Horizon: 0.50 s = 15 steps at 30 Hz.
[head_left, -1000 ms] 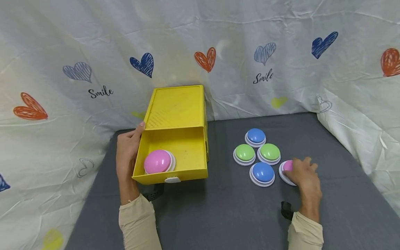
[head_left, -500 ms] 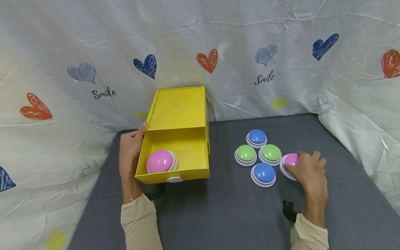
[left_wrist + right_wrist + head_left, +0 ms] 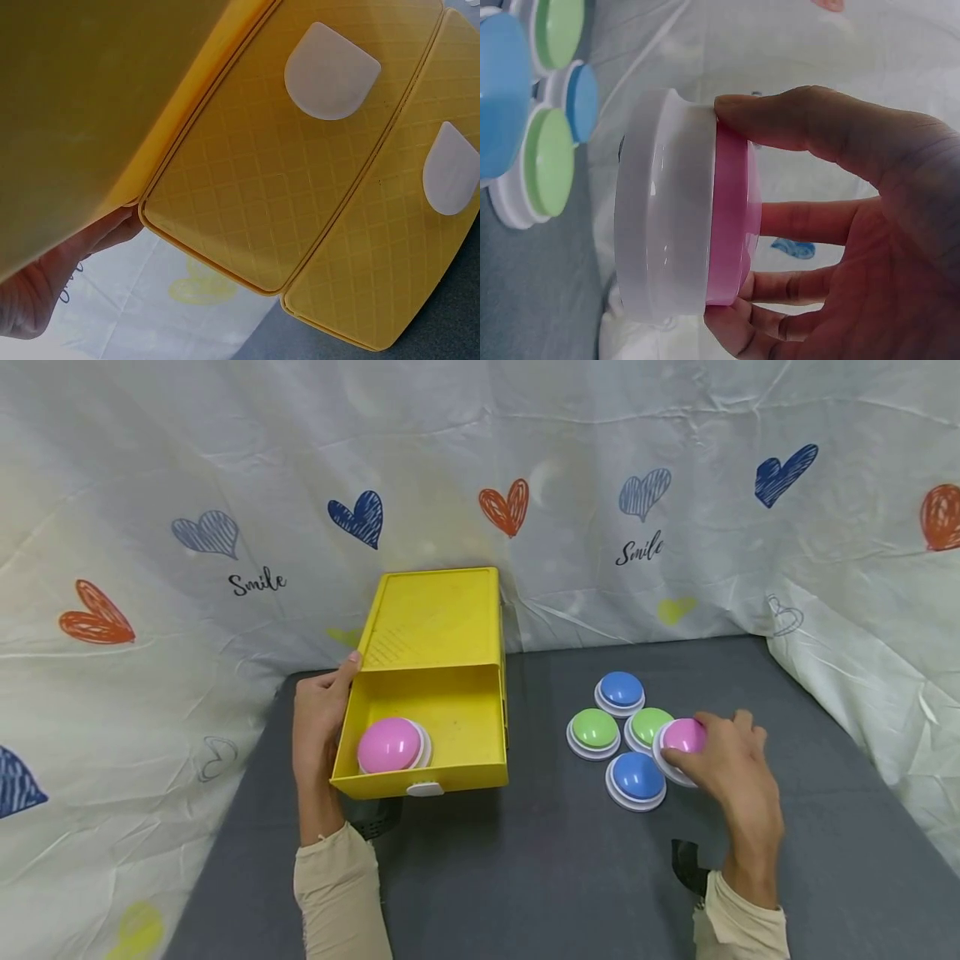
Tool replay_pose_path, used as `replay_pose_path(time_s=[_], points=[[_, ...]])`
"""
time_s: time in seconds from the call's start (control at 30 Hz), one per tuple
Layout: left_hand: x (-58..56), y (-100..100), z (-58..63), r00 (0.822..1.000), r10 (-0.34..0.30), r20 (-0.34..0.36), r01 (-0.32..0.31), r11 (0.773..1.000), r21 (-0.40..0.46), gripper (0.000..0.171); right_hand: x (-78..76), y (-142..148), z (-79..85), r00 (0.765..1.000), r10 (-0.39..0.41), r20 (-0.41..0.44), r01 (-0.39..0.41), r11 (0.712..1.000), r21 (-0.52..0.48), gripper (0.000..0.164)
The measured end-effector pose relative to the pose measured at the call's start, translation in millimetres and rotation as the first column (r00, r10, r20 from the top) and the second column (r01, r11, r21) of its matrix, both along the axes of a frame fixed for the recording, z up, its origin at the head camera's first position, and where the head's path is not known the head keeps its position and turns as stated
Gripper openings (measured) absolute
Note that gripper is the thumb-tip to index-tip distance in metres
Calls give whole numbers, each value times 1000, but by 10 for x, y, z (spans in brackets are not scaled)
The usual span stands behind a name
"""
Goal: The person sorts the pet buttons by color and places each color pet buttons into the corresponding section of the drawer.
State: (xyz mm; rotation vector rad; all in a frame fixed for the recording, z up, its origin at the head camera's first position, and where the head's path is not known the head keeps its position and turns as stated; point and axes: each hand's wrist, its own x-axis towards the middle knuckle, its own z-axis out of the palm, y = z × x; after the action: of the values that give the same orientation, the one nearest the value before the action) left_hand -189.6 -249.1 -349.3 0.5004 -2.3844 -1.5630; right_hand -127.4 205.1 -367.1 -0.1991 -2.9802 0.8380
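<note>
My right hand (image 3: 727, 768) grips a pink dome button (image 3: 681, 737) with a white base (image 3: 664, 210), lifted just off the grey table and overlapping a green button (image 3: 647, 725). In the right wrist view thumb and fingers (image 3: 810, 124) curl round its pink top (image 3: 731, 217). My left hand (image 3: 318, 722) holds the left wall of the open yellow drawer (image 3: 450, 722); the thumb lies at the cabinet's corner. A second pink button (image 3: 390, 746) lies inside the drawer. The left wrist view shows the yellow drawer fronts (image 3: 285, 195) close up.
Two blue buttons (image 3: 621, 690) (image 3: 634, 777) and another green one (image 3: 594, 729) sit clustered on the grey table (image 3: 540, 860). The yellow cabinet (image 3: 435, 618) stands at the back. A white cloth with hearts (image 3: 637, 527) walls in the table on three sides.
My right hand has closed on the pink button and lifted it up and to the left, over the green one. The left hand has stayed on the drawer.
</note>
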Motion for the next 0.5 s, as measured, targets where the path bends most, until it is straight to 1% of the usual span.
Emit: replay_pose_path(time_s=[0.07,0.2,0.37,0.5], points=[[-4,4,-4,1000,3,3,-3,1000,-14,73,3,-13,20,1000,21,-16,-21,1000,0,61],[-12,4,-5,1000,10,7,-10,1000,-16,72,-3,-52,61,998,55,-36,-54,998,9,61],[-8,0,-2,1000,13,14,-13,1000,-7,72,-15,-125,113,995,78,-54,-77,997,23,61],[6,6,2,1000,2,3,-2,1000,-3,71,-14,-186,149,994,90,-57,-90,996,3,63]])
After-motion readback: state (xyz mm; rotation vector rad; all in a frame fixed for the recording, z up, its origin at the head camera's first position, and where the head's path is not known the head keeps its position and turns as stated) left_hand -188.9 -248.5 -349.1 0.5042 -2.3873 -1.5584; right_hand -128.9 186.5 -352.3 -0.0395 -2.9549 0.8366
